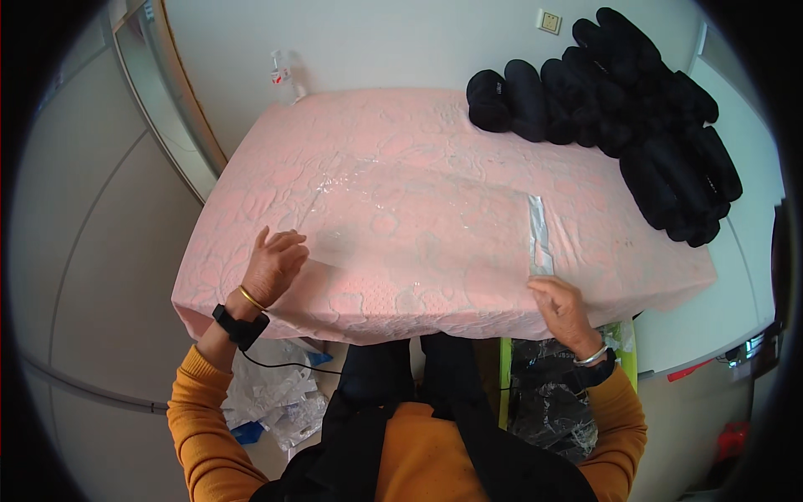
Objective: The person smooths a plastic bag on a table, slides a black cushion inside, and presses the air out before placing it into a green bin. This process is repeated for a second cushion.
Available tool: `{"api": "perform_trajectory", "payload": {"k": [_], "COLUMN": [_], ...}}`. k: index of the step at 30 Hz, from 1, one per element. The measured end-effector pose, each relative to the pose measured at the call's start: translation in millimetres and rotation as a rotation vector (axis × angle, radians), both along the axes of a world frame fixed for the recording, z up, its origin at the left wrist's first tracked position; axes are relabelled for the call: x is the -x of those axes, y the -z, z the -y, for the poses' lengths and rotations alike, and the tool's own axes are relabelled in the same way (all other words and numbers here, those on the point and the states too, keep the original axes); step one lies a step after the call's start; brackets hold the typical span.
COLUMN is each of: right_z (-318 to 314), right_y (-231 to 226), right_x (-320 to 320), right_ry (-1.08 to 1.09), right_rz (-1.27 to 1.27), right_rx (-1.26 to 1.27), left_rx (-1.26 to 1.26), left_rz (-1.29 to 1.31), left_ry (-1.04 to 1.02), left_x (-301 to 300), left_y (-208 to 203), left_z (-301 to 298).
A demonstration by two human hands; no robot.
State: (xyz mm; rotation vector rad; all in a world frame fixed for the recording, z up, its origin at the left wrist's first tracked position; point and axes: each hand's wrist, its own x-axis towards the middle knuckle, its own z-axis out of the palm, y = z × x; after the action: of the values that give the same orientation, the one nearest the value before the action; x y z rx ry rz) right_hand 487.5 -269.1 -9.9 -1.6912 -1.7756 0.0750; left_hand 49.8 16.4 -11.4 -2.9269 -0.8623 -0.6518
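A clear, flat plastic bag [452,226] lies across the pink patterned tablecloth [393,314], its surface catching the light. Along its right end runs a shiny silvery strip [539,230]. My right hand [565,309] is at the bag's near right corner, fingers curled together just below the strip, seemingly pinching the edge. Beside the bag's left end, my left hand [280,263] hovers with bent, parted fingers and nothing visible in it. Its palm side is partly hidden.
Several black, rounded padded bundles [598,92] are heaped at the table's far right. A clear bottle [283,79] stands by the wall at far left. Below the table are crumpled clear plastic [272,393] on the left and a green-edged box [629,339] holding dark wrapped items on the right.
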Motion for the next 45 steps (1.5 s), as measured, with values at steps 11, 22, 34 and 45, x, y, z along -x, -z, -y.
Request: {"api": "perform_trajectory", "payload": {"k": [11, 22, 34, 45], "right_z": [18.9, -14.4, -10.7, -46.7], "right_y": [-111.5, -153.5, -83.5, -29.5], "right_x": [-53.2, -65.5, -73.3, -99.1], "right_ry": [0.273, 0.254, 0.138, 0.212], "right_rz": [-0.148, -0.506, -0.914, -0.816], "right_rx": [-0.802, -0.937, 0.113, 0.031], "left_rx": [0.143, 0.716, 0.772, 0.742], "left_rz": [0.85, 0.931, 0.981, 0.676], "left_ry": [0.264, 0.479, 0.019, -0.355], "left_x": [9.8, -34.9, -62.8, -36.4], "left_y": [-136.0, -105.0, -99.7, -70.7], "left_z": [40.3, 27.5, 3.8, -38.7]}}
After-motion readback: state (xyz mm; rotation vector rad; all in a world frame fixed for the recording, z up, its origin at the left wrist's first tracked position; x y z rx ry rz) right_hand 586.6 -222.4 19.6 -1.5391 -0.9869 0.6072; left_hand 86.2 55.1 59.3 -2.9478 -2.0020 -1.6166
